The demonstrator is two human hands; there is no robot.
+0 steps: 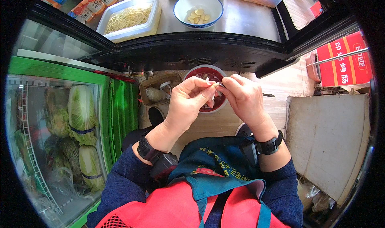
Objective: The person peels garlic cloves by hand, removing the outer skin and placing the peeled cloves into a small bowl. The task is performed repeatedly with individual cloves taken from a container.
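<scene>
Above a red-lined bin [222, 105], both hands meet at a pale garlic clove [215, 85]. My left hand [191, 100] pinches the clove between thumb and fingers, with loose skin by the fingertips. My right hand [243, 97] grips a small dark-tipped tool, probably a knife, its tip touching the clove's right end. A dark handle [268, 95] shows beyond that hand; whether it belongs to the same tool, I cannot tell. Pieces of peel lie inside the bin, partly hidden by my hands. On the counter ahead, a white bowl with a blue rim [184, 10] contains several peeled cloves [198, 16].
Left of the bowl stands a plastic tub of bean sprouts [156, 20]. A green-framed glass-topped cooler [102, 113] with cabbages flanks my left side. A cardboard box [144, 92] sits beside the bin. At right are a pale panel [328, 140] and a red carton [343, 59].
</scene>
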